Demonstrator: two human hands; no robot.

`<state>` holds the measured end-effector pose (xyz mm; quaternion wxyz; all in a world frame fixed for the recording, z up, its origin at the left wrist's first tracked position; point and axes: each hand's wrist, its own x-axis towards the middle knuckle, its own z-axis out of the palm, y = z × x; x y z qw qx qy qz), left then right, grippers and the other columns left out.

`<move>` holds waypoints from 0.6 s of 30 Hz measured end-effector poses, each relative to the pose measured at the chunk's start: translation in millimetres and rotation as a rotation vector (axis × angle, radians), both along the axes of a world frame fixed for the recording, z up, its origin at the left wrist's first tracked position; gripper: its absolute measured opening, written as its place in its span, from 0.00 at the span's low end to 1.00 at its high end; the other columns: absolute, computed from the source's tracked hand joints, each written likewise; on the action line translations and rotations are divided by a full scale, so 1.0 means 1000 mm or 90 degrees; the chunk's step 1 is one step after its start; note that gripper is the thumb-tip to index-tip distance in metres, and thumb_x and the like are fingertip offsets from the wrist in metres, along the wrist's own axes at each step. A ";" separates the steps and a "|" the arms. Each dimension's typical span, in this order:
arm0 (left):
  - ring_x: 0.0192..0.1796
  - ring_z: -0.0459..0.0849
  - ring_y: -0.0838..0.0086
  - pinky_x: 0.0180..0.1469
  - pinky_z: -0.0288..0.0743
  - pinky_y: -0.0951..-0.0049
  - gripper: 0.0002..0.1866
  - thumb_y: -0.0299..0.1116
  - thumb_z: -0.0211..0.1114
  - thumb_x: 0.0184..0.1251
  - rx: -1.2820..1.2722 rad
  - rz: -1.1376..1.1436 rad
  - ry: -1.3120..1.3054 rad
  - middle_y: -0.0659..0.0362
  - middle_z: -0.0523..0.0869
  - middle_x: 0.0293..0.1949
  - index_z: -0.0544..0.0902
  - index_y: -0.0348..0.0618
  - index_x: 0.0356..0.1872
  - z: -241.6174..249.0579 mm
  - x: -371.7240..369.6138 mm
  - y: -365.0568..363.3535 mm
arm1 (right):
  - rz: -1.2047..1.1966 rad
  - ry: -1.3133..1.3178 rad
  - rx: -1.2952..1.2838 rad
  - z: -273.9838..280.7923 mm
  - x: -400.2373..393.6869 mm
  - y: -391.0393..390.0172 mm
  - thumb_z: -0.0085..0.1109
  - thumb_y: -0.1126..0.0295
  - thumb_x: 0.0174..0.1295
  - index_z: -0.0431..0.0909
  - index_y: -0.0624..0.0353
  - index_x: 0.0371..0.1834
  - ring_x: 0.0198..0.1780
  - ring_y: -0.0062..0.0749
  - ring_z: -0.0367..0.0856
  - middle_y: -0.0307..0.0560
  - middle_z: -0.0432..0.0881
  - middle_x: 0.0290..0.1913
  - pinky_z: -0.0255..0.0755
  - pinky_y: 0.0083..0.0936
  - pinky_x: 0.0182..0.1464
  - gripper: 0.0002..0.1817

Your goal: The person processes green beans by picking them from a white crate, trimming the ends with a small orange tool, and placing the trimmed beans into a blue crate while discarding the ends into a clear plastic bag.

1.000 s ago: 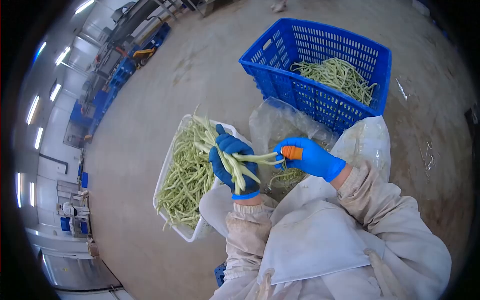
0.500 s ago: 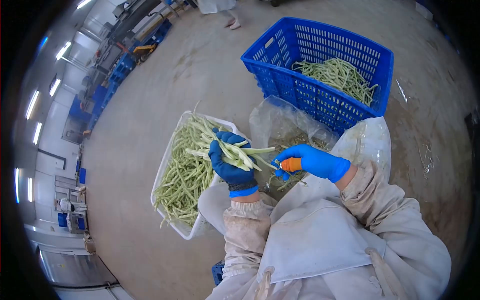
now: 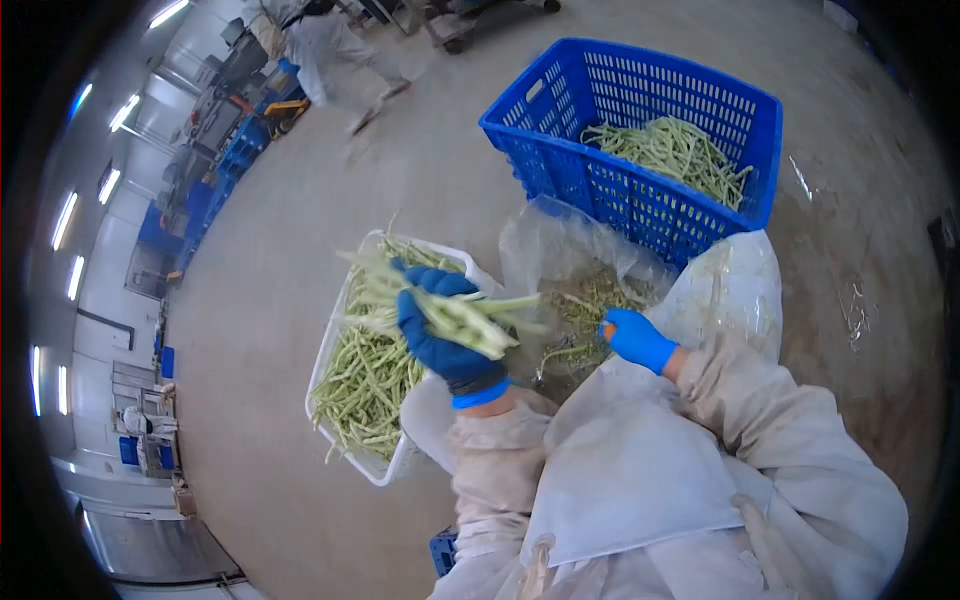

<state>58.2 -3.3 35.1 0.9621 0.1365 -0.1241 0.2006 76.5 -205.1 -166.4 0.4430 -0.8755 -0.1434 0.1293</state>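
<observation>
My left hand (image 3: 440,345), in a dark blue glove, is closed around a bunch of green beans (image 3: 475,325), blurred by motion. It is above the right side of a white basket (image 3: 402,462) heaped with more green beans (image 3: 370,375). My right hand (image 3: 640,340), in a bright blue glove, is closed on an orange-handled tool (image 3: 608,331); the working end cannot be made out. Near the right hand, a clear plastic bag (image 3: 545,232) holds bean trimmings (image 3: 590,308).
Beyond the bag stands a blue slotted crate (image 3: 640,187), partly filled with green beans (image 3: 680,155). Another person (image 3: 335,55) walks at upper left, near a wheeled cart (image 3: 475,22). A blue object (image 3: 443,550) is low beside my left sleeve. Equipment lines the far left wall.
My right hand has moved right with the orange-handled tool, away from the bunch. My left hand has shifted slightly left with the beans. The walking person has come further into view.
</observation>
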 end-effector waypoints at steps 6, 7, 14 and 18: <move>0.36 0.71 0.76 0.43 0.70 0.74 0.15 0.29 0.58 0.62 -0.102 -0.123 -0.073 0.63 0.72 0.33 0.70 0.35 0.49 0.008 0.010 0.027 | -0.001 -0.245 0.057 0.039 0.030 -0.016 0.55 0.68 0.55 0.76 0.60 0.48 0.47 0.50 0.78 0.60 0.79 0.44 0.70 0.35 0.51 0.17; 0.36 0.71 0.75 0.43 0.70 0.73 0.15 0.29 0.58 0.62 -0.093 -0.083 -0.041 0.62 0.73 0.33 0.70 0.35 0.48 0.005 0.012 0.025 | 0.000 -0.415 -0.047 0.062 0.031 -0.011 0.56 0.69 0.55 0.75 0.60 0.52 0.51 0.47 0.77 0.59 0.79 0.48 0.69 0.33 0.54 0.19; 0.37 0.73 0.76 0.43 0.70 0.73 0.12 0.36 0.52 0.67 0.022 -0.041 0.097 0.61 0.73 0.32 0.73 0.37 0.42 -0.017 0.016 0.032 | 0.219 0.031 0.272 0.124 0.051 -0.004 0.54 0.72 0.57 0.75 0.62 0.52 0.51 0.35 0.77 0.53 0.80 0.49 0.68 0.29 0.55 0.18; 0.39 0.76 0.74 0.46 0.72 0.72 0.20 0.31 0.58 0.63 -0.193 -0.205 0.041 0.60 0.77 0.38 0.69 0.34 0.54 -0.017 0.017 0.066 | 0.264 0.018 0.166 0.076 0.080 -0.006 0.53 0.76 0.57 0.77 0.62 0.51 0.48 0.33 0.78 0.52 0.81 0.46 0.69 0.29 0.53 0.17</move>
